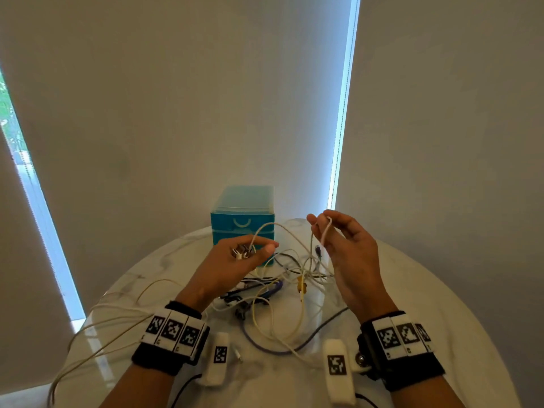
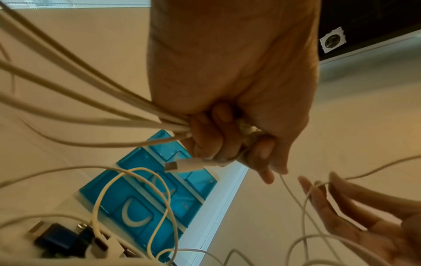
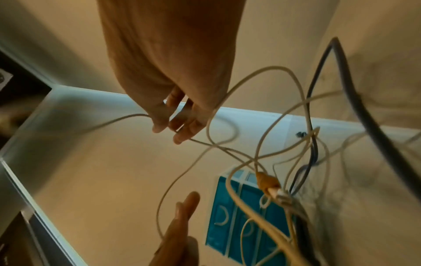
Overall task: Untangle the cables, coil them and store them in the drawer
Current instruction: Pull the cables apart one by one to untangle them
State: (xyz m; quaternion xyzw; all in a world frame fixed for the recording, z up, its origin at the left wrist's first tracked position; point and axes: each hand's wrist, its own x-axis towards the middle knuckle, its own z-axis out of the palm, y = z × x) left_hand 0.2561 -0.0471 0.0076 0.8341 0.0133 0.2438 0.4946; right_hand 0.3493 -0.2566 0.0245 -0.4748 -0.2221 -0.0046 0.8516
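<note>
On the round white table (image 1: 418, 290) lies a tangle of cables (image 1: 282, 278), mostly white, with a yellow connector (image 1: 301, 285) and a purple cable (image 1: 265, 347). My left hand (image 1: 253, 251) is raised over it and grips a bundle of several white cables (image 2: 114, 115); a white USB plug (image 2: 182, 165) sticks out past its fingers. My right hand (image 1: 322, 225) is raised at the right and pinches one thin white cable (image 3: 200, 143), which arcs across to the left hand. A teal drawer unit (image 1: 235, 207) stands behind the tangle, its drawers shut.
The bundled white cables (image 1: 103, 325) trail from my left hand over the table's left edge. A dark grey cable (image 1: 329, 322) runs across the table under my right wrist. Black plugs (image 1: 240, 310) lie in the pile. Blinds hang close behind the table.
</note>
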